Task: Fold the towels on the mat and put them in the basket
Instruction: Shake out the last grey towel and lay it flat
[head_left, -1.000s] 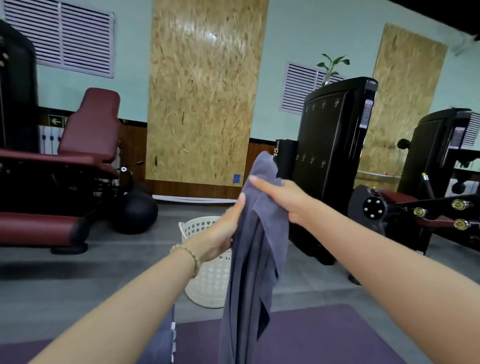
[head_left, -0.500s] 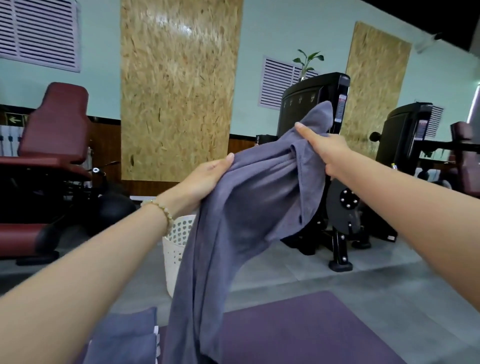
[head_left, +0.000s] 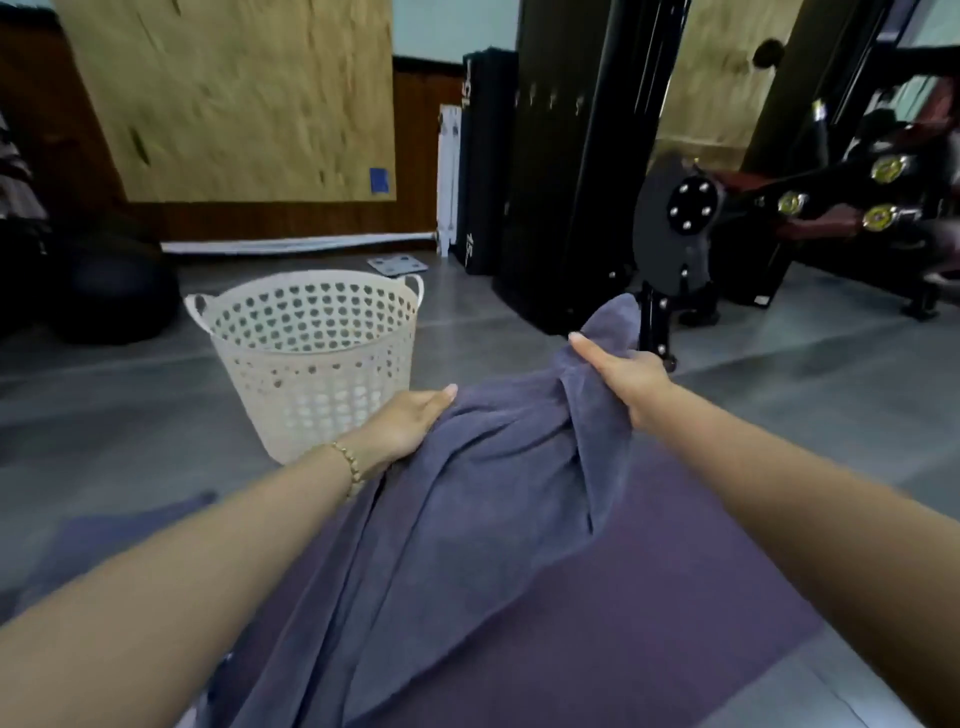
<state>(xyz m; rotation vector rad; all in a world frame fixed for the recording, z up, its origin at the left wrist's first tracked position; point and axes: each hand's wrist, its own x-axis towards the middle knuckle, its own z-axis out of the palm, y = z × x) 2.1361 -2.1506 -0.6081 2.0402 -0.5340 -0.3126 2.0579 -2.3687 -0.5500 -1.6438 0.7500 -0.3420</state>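
A grey-blue towel (head_left: 467, 519) hangs rumpled between my two hands, low over the purple mat (head_left: 649, 597). My left hand (head_left: 405, 426), with a bead bracelet at the wrist, grips the towel's left top edge. My right hand (head_left: 623, 374) grips the right top corner, which sticks up past the fingers. The towel's lower part trails down toward me and lies on the mat. A white perforated basket (head_left: 311, 364) stands on the grey floor just beyond my left hand; what its inside holds cannot be made out.
Black weight machines (head_left: 571, 156) with a round pivot plate (head_left: 685, 218) stand at the back right. A dark ball (head_left: 114, 296) sits at the back left. A plywood panel (head_left: 234, 98) covers the wall. Another grey cloth (head_left: 119, 525) lies left on the mat.
Both hands have come down with the towel, from chest height to just above the mat, and spread apart. The view has tilted down, so the basket now shows whole.
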